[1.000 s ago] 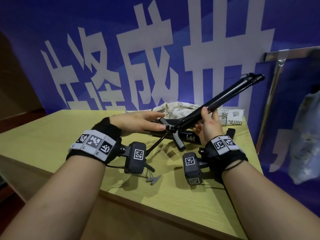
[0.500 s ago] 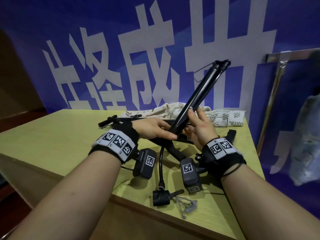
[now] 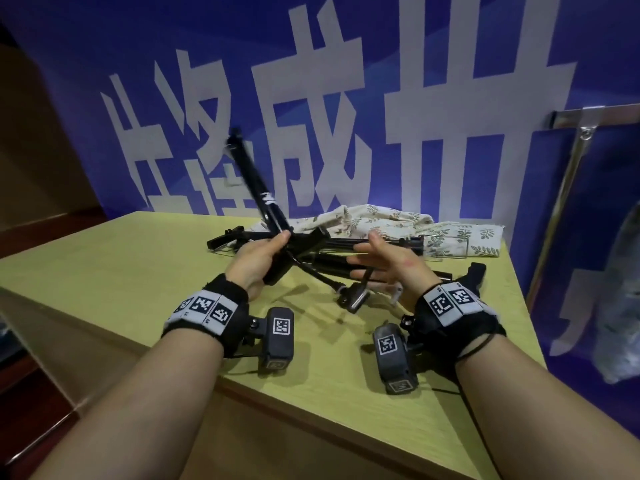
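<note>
My left hand point(image 3: 258, 259) grips the lower end of a black pump-like tube point(image 3: 258, 188) that tilts up and to the left above the table. A thin black hose point(image 3: 313, 271) runs from its base to a small black nozzle head point(image 3: 353, 297) lying on the table. My right hand point(image 3: 391, 263) hovers to the right of the tube with its fingers spread and holds nothing. Both wrists wear black bands with printed markers and small black boxes.
The yellow-green table point(image 3: 138, 265) carries other black rods point(image 3: 381, 242) behind my hands and a leaf-patterned cloth point(image 3: 398, 223) at the back. A black part point(image 3: 474, 273) lies at the right. A blue banner stands behind; a metal frame point(image 3: 568, 168) rises at the right.
The black tube has swung from pointing up-right to pointing up-left. My right hand has let go of it and opened. The nozzle head moved from the table's front edge toward the middle.
</note>
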Motion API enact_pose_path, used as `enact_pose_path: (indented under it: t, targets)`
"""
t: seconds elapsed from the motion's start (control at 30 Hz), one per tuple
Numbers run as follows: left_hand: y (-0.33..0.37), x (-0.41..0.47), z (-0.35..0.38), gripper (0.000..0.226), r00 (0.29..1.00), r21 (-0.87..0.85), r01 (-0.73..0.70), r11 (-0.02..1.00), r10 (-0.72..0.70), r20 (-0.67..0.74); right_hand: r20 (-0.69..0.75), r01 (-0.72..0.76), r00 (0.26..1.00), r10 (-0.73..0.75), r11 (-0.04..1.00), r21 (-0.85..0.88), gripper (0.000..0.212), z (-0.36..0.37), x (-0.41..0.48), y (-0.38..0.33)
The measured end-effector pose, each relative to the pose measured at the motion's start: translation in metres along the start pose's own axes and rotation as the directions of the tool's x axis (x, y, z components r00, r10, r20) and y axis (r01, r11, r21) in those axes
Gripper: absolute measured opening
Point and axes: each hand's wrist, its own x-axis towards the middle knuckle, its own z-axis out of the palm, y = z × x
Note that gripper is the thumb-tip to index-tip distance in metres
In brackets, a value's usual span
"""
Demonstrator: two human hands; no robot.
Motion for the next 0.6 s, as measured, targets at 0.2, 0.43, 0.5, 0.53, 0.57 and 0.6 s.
enact_pose_path:
  t: [0.2,0.43,0.5,0.53,0.57,0.6]
  targets:
    - [-0.018,0.007,-0.020,0.033,0.979,-0.183,0.090,0.979,-0.120,-0.162,0.167,-0.087,0.983,0.083,0.996,0.014,0.033,0.008,-0.005,0.002]
    - [-0.037,0.009,-0.029,0.040,0.958,-0.154,0.219,0.963,-0.242,-0.151,-0.018,0.029,0.999,-0.027,0.997,0.075,0.009,0.012,-0.001,0.006]
    - [-0.036,0.006,-0.030,0.043,0.956,-0.101,0.240,0.965,-0.253,-0.147,-0.027,0.038,0.999,-0.034,0.989,0.140,0.007,0.010,0.001,0.007]
    - [-0.034,0.003,-0.032,0.044,0.952,-0.029,0.252,0.967,-0.254,-0.174,-0.024,0.036,0.999,-0.032,0.986,0.163,0.007,0.010,0.002,0.008]
    - [-0.030,0.000,-0.035,0.048,0.947,0.091,0.265,0.960,-0.241,-0.212,-0.023,0.033,0.999,-0.030,0.986,0.163,0.006,0.010,0.003,0.008]
    - [-0.027,-0.002,-0.038,0.053,0.946,0.247,0.269,0.931,-0.207,-0.251,-0.022,0.031,0.999,-0.028,0.989,0.145,0.007,0.010,0.003,0.009]
